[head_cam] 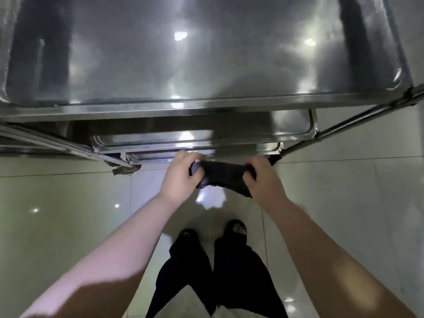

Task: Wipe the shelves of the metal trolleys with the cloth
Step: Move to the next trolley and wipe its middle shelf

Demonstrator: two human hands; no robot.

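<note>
A dark cloth is stretched between my two hands, just in front of the metal trolley. My left hand grips its left end with curled fingers. My right hand grips its right end. The trolley's top shelf fills the upper half of the view, shiny and streaked. Below its front rim, the edges of a middle shelf and a bottom shelf show. The cloth hangs in the air at the height of the bottom shelf's front edge in the picture.
Slanted trolley legs run down at the left and right. A caster sits at the bottom left corner. My feet stand on the glossy tiled floor behind the hands.
</note>
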